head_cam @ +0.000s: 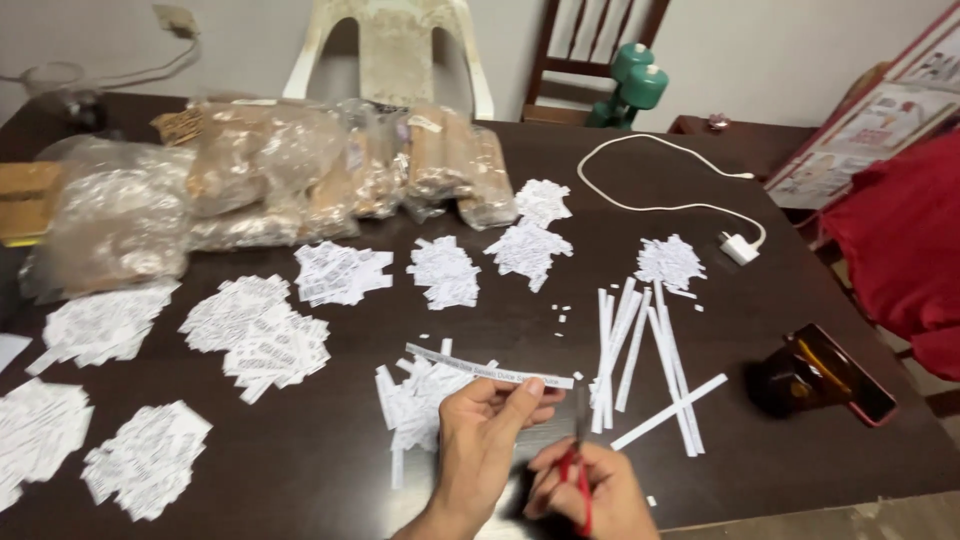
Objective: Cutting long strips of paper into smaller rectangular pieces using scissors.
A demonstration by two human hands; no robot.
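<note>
My left hand (490, 435) pinches a long white printed paper strip (480, 365) between thumb and fingers, holding it level above a small pile of cut slips (415, 400). My right hand (590, 495) grips red-handled scissors (580, 470), blades pointing up toward the strip's right end. Several uncut white strips (640, 360) lie fanned out on the dark table (330, 470) just to the right of my hands.
Piles of small cut paper slips (255, 335) cover the table's left and middle. Clear plastic bags of brown goods (270, 175) sit at the back left. A white charger cable (670, 205), a dark phone on a stand (815, 375), a white plastic chair (395, 50) and red cloth (900, 235) surround it.
</note>
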